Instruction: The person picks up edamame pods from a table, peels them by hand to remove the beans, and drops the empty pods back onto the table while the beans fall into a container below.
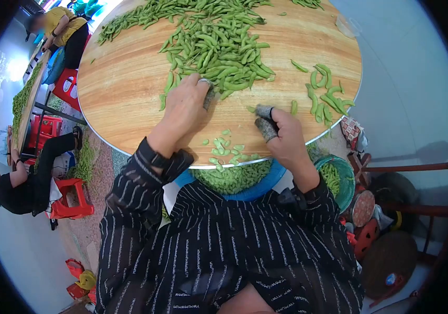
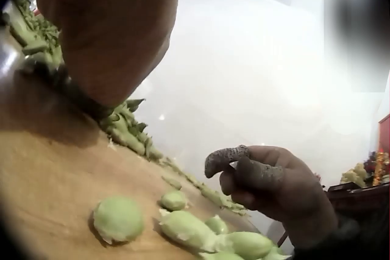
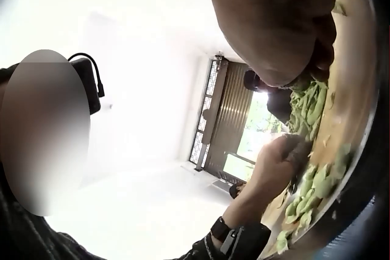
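Note:
A large heap of green bean pods (image 1: 219, 44) spreads over the round wooden table (image 1: 124, 94). My left hand (image 1: 182, 104) is at the heap's near edge, a grey wrapping on its thumb; its fingertips are hidden among the pods. Nearer the table's front, my right hand (image 1: 287, 133) is held with thumb and forefinger, both wrapped in grey, a little apart and the other fingers curled. In the left wrist view nothing shows between those fingertips (image 2: 214, 165). Shelled pale green beans (image 1: 226, 149) lie between the hands at the front edge.
Below the front edge sits a blue basin (image 1: 253, 194) full of shelled beans. Loose pods (image 1: 326, 97) lie on the right side. A green basket (image 1: 352, 186) holding green pods stands right of my lap. Two people sit at another table on the left, near red stools (image 1: 72, 196).

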Available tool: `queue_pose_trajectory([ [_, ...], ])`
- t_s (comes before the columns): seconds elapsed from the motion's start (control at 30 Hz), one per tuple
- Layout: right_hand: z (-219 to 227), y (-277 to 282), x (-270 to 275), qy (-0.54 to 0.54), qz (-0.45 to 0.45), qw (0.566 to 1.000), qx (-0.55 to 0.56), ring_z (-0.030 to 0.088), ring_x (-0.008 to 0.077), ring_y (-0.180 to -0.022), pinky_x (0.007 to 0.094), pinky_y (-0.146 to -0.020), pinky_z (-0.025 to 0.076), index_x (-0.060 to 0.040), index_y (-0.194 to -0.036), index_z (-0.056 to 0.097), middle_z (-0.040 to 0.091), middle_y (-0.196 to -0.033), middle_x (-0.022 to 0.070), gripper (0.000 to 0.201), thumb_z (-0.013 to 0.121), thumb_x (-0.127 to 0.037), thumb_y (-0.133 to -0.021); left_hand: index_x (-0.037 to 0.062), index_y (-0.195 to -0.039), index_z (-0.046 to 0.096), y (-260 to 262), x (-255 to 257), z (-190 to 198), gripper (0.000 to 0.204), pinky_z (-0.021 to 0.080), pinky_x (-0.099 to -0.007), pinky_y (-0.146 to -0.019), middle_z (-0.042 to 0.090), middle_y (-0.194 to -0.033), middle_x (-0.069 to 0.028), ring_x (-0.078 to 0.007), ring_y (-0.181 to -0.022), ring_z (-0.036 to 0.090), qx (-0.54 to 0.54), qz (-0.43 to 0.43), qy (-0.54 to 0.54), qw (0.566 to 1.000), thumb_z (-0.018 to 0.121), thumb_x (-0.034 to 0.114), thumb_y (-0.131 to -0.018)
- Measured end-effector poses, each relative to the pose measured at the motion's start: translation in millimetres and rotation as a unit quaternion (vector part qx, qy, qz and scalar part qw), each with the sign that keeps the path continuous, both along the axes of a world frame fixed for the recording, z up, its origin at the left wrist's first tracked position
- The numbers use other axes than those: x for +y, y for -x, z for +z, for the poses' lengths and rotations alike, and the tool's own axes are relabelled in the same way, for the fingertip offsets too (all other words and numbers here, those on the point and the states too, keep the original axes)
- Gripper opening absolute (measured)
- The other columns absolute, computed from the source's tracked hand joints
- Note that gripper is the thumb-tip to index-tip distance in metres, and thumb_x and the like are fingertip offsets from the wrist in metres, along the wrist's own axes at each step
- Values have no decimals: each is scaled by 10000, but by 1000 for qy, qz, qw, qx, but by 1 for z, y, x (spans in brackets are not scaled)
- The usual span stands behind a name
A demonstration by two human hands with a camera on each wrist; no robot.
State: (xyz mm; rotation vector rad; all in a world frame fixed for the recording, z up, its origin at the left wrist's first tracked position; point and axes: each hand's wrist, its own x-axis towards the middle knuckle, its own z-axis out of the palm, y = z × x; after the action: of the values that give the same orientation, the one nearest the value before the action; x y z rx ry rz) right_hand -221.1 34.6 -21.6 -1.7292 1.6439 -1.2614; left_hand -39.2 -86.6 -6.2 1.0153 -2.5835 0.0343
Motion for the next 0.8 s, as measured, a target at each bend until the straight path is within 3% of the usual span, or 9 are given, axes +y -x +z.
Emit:
queue_pose_trajectory([
  [0.1,4,-19,0,-33,45,970,-235,497,111,-626,230,-566,401,26,-919,541,543,-736,47,166,530,-75,-788,15,-824,525,-8,14,6,157,400,-338,-542,522,-721,-92,-257,-622,515,166,-34,-21,985,533,169,-800],
  [0.13,9,-24,1,-55,57,939,-335,444,43,-575,179,-512,368,8,-888,554,504,-682,-22,149,531,-117,-812,22,-840,519,-10,22,10,163,376,-287,-519,509,-690,-48,-184,-582,487,269,-44,-240,932,510,184,-828],
  [0.17,15,-27,1,-56,59,939,-335,444,43,-575,179,-512,368,8,-888,554,504,-682,-22,149,531,-117,-812,29,-857,513,-13,30,11,172,353,-236,-496,495,-660,-4,-111,-542,459,356,-51,-443,821,488,199,-857],
  [0.2,22,-29,3,-110,93,916,-375,417,25,-544,163,-476,332,-10,-872,552,486,-653,-34,136,519,-132,-820,29,-857,513,-14,37,9,172,353,-236,-496,495,-660,-4,-111,-542,459,357,-49,-443,821,488,199,-857],
  [0.27,23,-30,3,-162,124,888,-412,389,7,-513,148,-439,296,-28,-855,549,467,-623,-45,129,508,-147,-828,43,-872,495,-13,48,5,194,312,-175,-498,455,-649,49,-29,-558,403,429,-59,-550,714,478,236,-870],
  [0.3,20,-30,3,-179,165,871,-426,409,1,-545,138,-457,309,-37,-893,544,492,-670,-43,107,508,-102,-816,39,-885,478,-14,52,4,199,339,-177,-517,476,-694,34,-35,-603,432,430,-66,-565,702,512,232,-850],
  [0.53,23,-35,8,-197,182,851,-452,432,9,-559,141,-466,328,-52,-885,527,501,-685,-42,81,516,-103,-823,39,-910,451,-11,68,5,199,384,-171,-603,475,-803,16,-41,-722,453,477,-89,-528,697,545,191,-822],
  [0.6,23,-37,9,-197,178,850,-454,433,10,-562,144,-467,331,-53,-886,522,502,-687,-41,84,517,-113,-826,9,-924,439,-15,65,-2,160,400,-193,-614,511,-787,-6,-51,-703,474,424,-111,-451,778,521,108,-830],
  [0.8,19,-37,8,-194,187,853,-448,436,14,-577,150,-477,343,-57,-900,513,513,-707,-37,94,519,-116,-827,10,-891,439,-12,70,5,108,400,-197,-582,512,-743,-21,-59,-681,477,407,-101,-414,808,507,52,-817],
])
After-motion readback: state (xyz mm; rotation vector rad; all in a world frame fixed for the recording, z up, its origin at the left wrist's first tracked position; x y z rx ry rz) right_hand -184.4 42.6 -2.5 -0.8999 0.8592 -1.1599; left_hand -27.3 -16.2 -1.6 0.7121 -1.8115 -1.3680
